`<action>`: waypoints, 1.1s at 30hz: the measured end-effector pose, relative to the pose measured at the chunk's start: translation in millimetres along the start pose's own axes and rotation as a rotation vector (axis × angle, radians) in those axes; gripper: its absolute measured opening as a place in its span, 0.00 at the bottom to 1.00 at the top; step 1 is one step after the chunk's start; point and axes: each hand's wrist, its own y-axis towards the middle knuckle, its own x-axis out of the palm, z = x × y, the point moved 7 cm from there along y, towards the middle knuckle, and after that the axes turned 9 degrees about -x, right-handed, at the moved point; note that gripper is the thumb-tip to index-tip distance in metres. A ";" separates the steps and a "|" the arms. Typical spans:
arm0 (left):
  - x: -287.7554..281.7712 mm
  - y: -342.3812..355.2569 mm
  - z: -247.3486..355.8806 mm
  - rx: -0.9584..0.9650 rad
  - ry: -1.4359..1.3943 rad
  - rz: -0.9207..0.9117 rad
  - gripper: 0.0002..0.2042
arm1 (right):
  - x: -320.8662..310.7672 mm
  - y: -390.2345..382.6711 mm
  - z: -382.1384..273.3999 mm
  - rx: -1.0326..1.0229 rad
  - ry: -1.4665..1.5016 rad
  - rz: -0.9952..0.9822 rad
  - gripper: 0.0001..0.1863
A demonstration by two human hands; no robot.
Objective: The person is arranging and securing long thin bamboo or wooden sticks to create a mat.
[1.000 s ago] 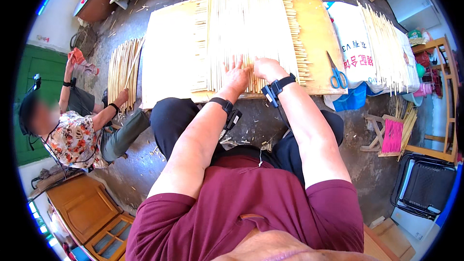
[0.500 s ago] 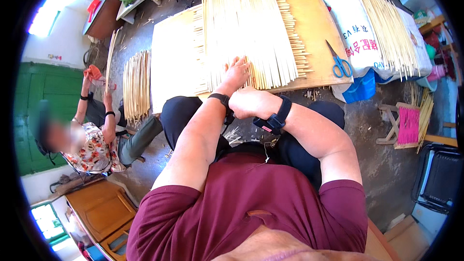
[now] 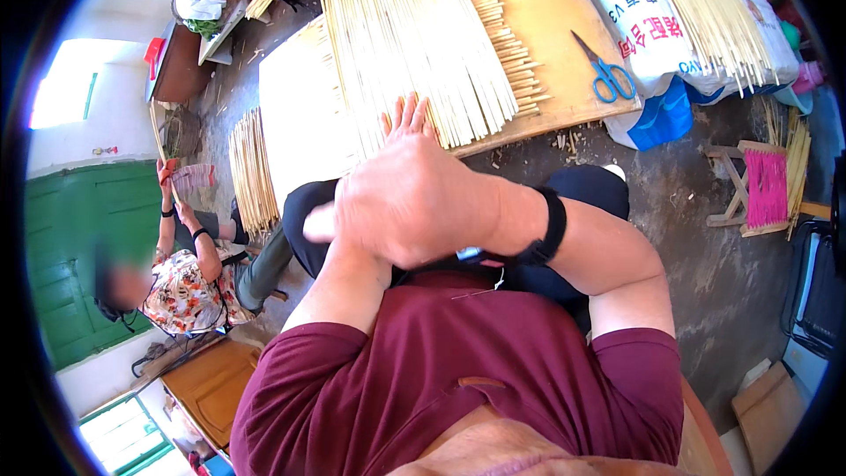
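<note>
A wide sheet of pale thin sticks (image 3: pixel 414 35), laid side by side, covers much of a wooden board (image 3: pixel 555 18). My left hand (image 3: pixel 410 119) reaches to the near edge of the sticks, its visible fingers straight and a little apart, holding nothing. Across my left wrist lies my right hand (image 3: pixel 414 198), large in the view and closed round that wrist. Most of its fingers are hidden, and it covers the left wristband. My right wrist wears a black band (image 3: pixel 551 229). More short sticks (image 3: pixel 502 35) stick out along the right side of the sheet.
Blue-handled scissors (image 3: pixel 608 79) lie on the board's right. Sticks (image 3: pixel 705 13) rest on a white sack (image 3: pixel 617 44) further right, near a pink-topped folding stool (image 3: pixel 765 188). Another bundle (image 3: pixel 253 172) leans left of the board. A seated person (image 3: pixel 189 291) at left handles long sticks.
My right hand has risen toward the view and shifted left, now covering my left wrist and its band. The view has tilted. The person at left has lowered the sticks slightly.
</note>
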 end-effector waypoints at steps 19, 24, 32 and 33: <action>31.0 18.3 -19.1 -0.083 0.100 -0.014 0.29 | -68.6 22.2 -47.1 -0.048 0.058 0.460 0.04; 26.3 16.5 -25.7 -0.138 0.109 -0.069 0.30 | -66.1 22.8 -44.4 0.065 0.236 0.062 0.08; 20.2 11.8 -22.5 -0.144 0.052 -0.038 0.28 | -62.0 27.1 -53.6 -0.234 0.534 0.218 0.26; 18.7 10.9 -22.4 -0.151 0.066 -0.027 0.28 | -63.5 31.3 -53.2 -0.115 0.469 0.380 0.26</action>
